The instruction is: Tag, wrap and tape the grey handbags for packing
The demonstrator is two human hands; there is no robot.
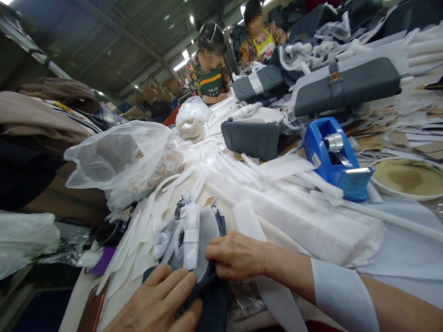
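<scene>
handling folded dark material (pixel 212 302); bare hands (pixel 162 295) (pixel 238 256)

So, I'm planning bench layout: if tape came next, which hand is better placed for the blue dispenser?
Probably the right hand: it's nearer the blue dispenser, though it appears to grip the dark material; the left hand lies farther off.

Blue plastic tape dispenser (pixel 328 167) set near round white-rimmed tan dish (pixel 386 174). Translucent white plastic bag (pixel 100 154) seen at left, gaping.
</scene>
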